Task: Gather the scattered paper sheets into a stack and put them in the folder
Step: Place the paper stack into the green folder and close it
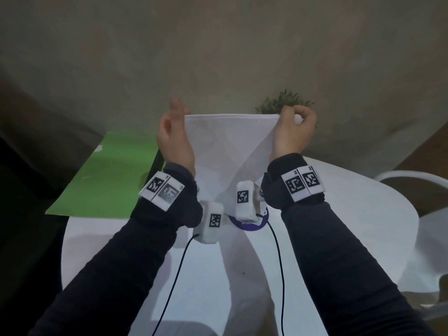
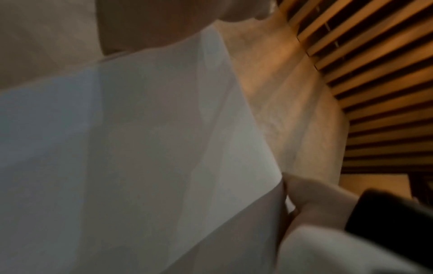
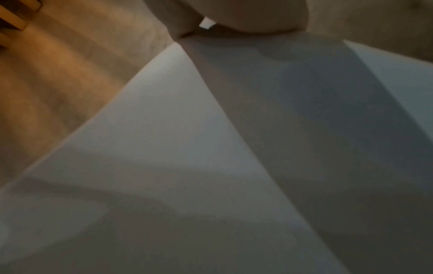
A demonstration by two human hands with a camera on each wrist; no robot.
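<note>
A stack of white paper sheets stands upright over the round white table, its lower end reaching down between my wrists. My right hand grips the top right corner with curled fingers. My left hand lies flat against the stack's left edge, fingers straight and blurred. The green folder lies flat at the table's left, partly over its edge. The left wrist view shows the paper close up, with my left hand on its top and my right hand pinching the far corner. In the right wrist view the sheets fan apart slightly.
A purple round disc lies on the table under my wrists. Behind the paper, at the far edge, stands a small green plant. A white chair is at the right. Two black cables trail from my wrists towards me.
</note>
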